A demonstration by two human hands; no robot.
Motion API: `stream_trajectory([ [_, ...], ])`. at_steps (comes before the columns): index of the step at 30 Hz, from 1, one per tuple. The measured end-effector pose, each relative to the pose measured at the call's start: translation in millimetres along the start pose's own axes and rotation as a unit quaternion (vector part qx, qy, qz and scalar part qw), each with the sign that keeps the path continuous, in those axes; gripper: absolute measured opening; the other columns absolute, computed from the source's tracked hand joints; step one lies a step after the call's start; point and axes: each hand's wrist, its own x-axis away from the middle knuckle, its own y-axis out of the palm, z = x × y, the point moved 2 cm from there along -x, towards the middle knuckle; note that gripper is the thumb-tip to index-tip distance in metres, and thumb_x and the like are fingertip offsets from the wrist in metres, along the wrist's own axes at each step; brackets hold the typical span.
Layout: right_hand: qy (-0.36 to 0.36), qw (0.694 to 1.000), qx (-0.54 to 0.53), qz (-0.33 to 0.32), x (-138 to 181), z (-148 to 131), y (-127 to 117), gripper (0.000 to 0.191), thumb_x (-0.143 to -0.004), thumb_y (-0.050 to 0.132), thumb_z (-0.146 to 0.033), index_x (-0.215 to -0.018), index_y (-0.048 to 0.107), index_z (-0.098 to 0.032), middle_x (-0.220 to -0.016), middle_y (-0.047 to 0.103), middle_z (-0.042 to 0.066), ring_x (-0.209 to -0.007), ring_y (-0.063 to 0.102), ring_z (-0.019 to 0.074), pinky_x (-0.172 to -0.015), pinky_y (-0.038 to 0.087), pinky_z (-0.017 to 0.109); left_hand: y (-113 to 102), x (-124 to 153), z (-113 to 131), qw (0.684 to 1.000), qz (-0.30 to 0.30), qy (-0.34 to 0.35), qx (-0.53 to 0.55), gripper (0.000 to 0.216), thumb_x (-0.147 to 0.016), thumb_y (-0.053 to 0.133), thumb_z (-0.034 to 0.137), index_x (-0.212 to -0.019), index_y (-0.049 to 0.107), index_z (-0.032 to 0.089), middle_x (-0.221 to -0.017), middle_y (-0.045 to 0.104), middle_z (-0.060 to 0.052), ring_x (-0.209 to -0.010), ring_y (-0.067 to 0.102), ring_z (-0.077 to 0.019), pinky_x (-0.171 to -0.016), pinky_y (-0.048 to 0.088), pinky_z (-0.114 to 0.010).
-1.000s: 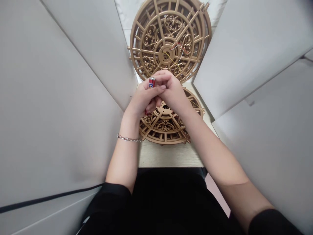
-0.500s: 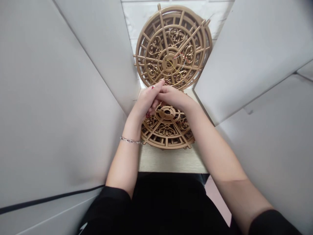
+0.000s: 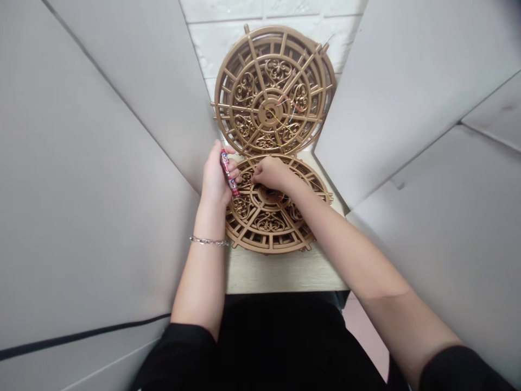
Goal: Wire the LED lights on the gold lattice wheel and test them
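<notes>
A gold openwork round frame lies flat on a pale wooden table. A second matching frame stands upright behind it against a white brick wall, with thin red and yellow wires at its hub. My left hand is closed around red-and-blue batteries at the flat frame's left rim. My right hand rests on the flat frame near its hub, fingers curled down in a pinch; what they hold is hidden.
Tall grey-white panels close in on the left and on the right, leaving a narrow strip of table. A thin chain bracelet sits on my left wrist. My black-clothed lap fills the bottom.
My hands were clasped together above the flat frame; they have parted. The left hand moved left holding the batteries, and the right hand dropped onto the frame near its hub.
</notes>
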Motion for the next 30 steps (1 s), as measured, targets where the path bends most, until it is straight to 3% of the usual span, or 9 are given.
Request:
stream_trajectory([
  [4,0.050,0.986,-0.152,0.047,0.0,4.2,-9.4,0.012,-0.068,0.051,-0.017,-0.056,0.055,-0.014,-0.052,0.052,0.001,-0.052,0.045,0.0092,-0.054,0.038,0.025,0.8,-1.6,-2.3,1.000,-0.003,-0.022,-0.003,0.031,-0.086,0.032,0.041,-0.065,0.040,0.019,-0.038,0.030,0.009,-0.027,0.027,-0.0017,-0.031,0.018,-0.016],
  [9,0.034,0.880,-0.469,0.073,4.6,3.1,-22.5,0.009,-0.076,0.049,-0.021,-0.068,0.052,-0.016,-0.066,0.059,0.000,-0.055,0.052,0.0052,-0.055,0.042,0.020,3.6,-1.8,-5.5,0.997,-0.062,-0.047,-0.003,0.039,-0.083,0.030,0.050,-0.064,0.042,0.019,-0.040,0.029,0.008,-0.026,0.029,-0.0023,-0.030,0.019,-0.016],
  [12,-0.015,0.846,-0.526,0.088,8.2,2.4,-26.7,0.012,-0.074,0.057,-0.029,-0.073,0.055,-0.017,-0.063,0.056,-0.003,-0.055,0.052,0.0043,-0.055,0.042,0.018,6.7,0.1,-5.1,0.992,-0.106,-0.075,0.002,0.051,-0.084,0.015,0.055,-0.062,0.044,0.019,-0.039,0.030,0.007,-0.026,0.030,-0.0030,-0.029,0.020,-0.016],
  [16,-0.074,0.852,-0.506,0.118,11.0,1.7,-25.2,0.017,-0.068,0.064,-0.034,-0.073,0.062,-0.018,-0.060,0.054,-0.005,-0.053,0.048,0.0037,-0.055,0.041,0.019,10.1,2.6,-4.8,0.985,-0.150,-0.091,-0.002,0.059,-0.082,0.009,0.059,-0.057,0.044,0.018,-0.037,0.028,0.006,-0.024,0.029,-0.0034,-0.028,0.019,-0.015],
  [22,-0.126,0.872,-0.458,0.115,23.9,-11.8,-21.6,0.015,-0.073,0.057,-0.027,-0.064,0.063,-0.017,-0.065,0.061,-0.002,-0.064,0.054,0.0065,-0.065,0.043,0.022,13.1,5.6,-8.1,0.982,-0.141,-0.119,-0.037,0.059,-0.078,0.018,0.065,-0.048,0.037,0.018,-0.033,0.025,0.006,-0.022,0.025,-0.0031,-0.025,0.015,-0.015],
  [30,-0.091,0.880,-0.443,0.148,30.8,-19.7,-18.2,0.012,-0.071,0.053,-0.021,-0.063,0.059,-0.016,-0.058,0.059,-0.003,-0.058,0.054,0.0061,-0.065,0.045,0.023,15.8,6.9,-11.1,0.984,-0.141,-0.100,-0.041,0.056,-0.075,0.026,0.066,-0.047,0.034,0.019,-0.032,0.024,0.005,-0.023,0.022,-0.0030,-0.026,0.015,-0.016],
])
